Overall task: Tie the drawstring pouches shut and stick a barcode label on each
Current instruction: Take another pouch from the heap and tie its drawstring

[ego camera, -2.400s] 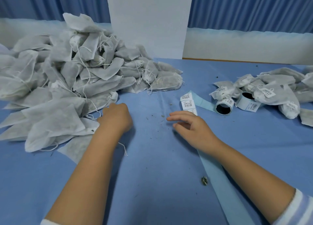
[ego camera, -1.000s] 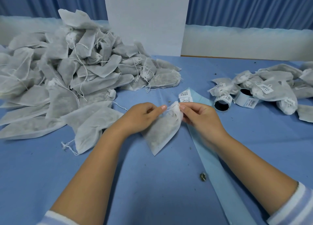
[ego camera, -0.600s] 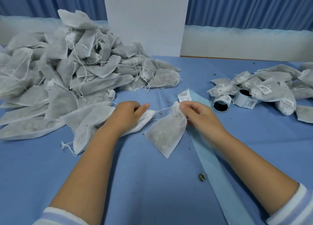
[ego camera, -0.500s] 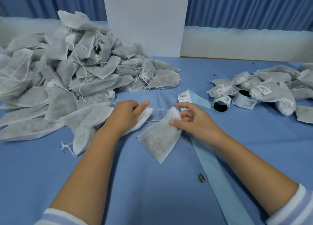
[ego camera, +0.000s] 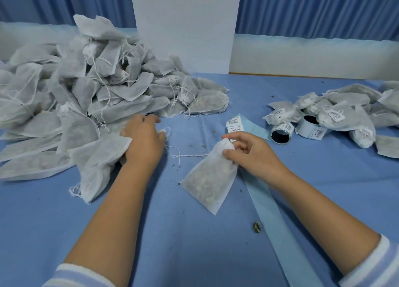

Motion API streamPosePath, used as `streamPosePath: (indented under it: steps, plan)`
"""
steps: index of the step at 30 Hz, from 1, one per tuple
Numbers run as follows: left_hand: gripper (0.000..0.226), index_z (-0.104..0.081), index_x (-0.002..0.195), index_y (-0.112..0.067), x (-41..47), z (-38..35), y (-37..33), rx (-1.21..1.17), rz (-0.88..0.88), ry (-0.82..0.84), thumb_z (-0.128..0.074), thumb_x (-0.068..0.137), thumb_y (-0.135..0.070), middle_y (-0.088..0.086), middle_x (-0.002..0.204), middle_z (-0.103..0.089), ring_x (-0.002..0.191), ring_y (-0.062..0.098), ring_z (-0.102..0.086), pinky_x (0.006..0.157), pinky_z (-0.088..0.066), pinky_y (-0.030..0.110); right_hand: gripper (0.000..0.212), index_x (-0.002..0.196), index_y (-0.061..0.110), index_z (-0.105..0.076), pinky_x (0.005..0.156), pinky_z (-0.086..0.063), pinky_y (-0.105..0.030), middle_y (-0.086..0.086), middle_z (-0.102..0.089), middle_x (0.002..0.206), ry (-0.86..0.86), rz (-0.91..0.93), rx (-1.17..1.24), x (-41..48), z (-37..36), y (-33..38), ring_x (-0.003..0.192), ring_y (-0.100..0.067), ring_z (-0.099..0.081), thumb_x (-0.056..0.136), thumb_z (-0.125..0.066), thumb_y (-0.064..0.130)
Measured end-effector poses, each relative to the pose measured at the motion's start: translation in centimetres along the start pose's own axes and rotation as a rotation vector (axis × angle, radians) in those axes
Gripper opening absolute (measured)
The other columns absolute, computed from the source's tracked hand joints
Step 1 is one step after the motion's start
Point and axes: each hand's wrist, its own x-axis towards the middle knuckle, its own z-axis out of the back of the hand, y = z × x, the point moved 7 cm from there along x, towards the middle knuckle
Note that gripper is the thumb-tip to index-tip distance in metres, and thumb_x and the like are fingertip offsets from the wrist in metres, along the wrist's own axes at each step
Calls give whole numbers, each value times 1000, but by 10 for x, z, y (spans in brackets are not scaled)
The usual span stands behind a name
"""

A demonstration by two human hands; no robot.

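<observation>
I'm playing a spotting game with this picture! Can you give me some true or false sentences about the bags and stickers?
1. The right hand pinches the top of the middle pouch. True.
2. That pouch already wears a barcode label. False: none shows on it.
3. The bigger pile lies on the left. True.
4. The label rolls sit beside the bigger pile. False: they lie by the smaller pile on the right.

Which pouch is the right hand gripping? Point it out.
The lone pouch lying mid-table, between the big heap and the labelled pile; the right hand pinches its gathered neck.
</observation>
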Motion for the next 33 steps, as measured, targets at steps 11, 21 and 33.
streamPosePath:
  steps: [11,21,33]
  plan:
    - [48,-59,127,-26,-50,-37,-95,-561,-323,552,-74,84,-40,-13,118,-64,109,2,-58,96,-41,14,21,108,13,-70,79,-56,-23,-8,-75,102,120,-73,356,-1,-13,-3,94,-18,-72,90,-64,4]
    - [69,-60,130,-23,-51,-33,-95,-518,-370,515,-87,68,-39,-11,123,-62,113,0,-52,90,-34,1,8,83,17,-78,67,-54,-19,-9,-74,80,185,-89,259,-5,-14,-1,71,-15,-68,82,-74,10]
    - [53,-56,131,-23,-54,-27,-99,-640,-340,542,-68,83,-4,-11,122,-63,116,7,-58,103,-44,28,11,83,8,-68,55,-54,-22,1,-68,64,50,4,133,-2,-8,4,57,-11,-61,92,-62,3]
